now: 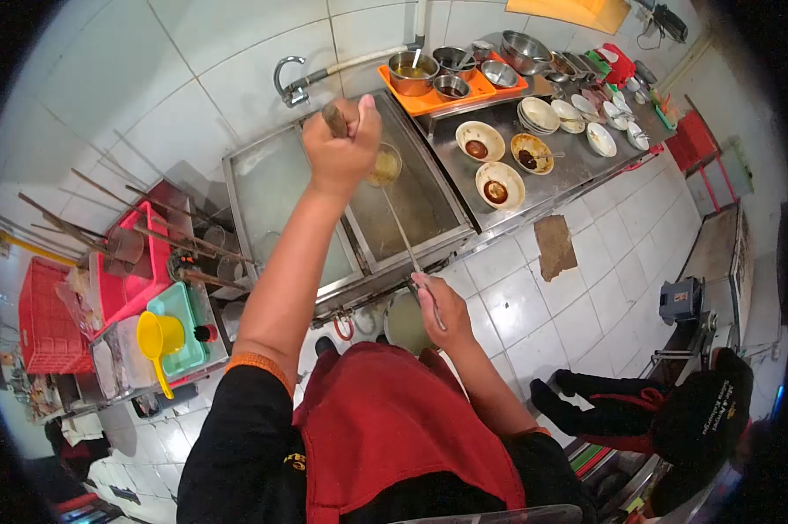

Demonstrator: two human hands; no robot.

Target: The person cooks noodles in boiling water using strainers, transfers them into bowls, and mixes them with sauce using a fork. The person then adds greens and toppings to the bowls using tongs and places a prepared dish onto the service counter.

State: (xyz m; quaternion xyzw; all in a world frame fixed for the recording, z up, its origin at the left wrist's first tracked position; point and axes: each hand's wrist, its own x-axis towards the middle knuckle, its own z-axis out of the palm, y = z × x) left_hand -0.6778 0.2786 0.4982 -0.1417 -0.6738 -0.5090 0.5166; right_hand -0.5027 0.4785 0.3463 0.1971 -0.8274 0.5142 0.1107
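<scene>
My left hand (340,148) is closed around a wooden handle (333,120) above a two-compartment metal water vat (355,229). Just beyond it, a small round strainer basket (383,164) with pale yellowish food in it is over the right compartment. Whether the wooden handle joins this basket is hidden by my hand. Lower down, at the vat's front edge, my right hand (442,310) grips a long thin metal handle (400,223). The handle slants up toward the basket, and its far end is hard to make out. Cloudy water fills the left compartment.
Right of the vat, a steel counter (561,179) bears sauced bowls (500,186) and an orange tray (437,100) of pots. A faucet (293,83) is behind the vat. At left are long-handled strainers (127,244) and a yellow dipper (160,336). Another person (691,410) is at lower right.
</scene>
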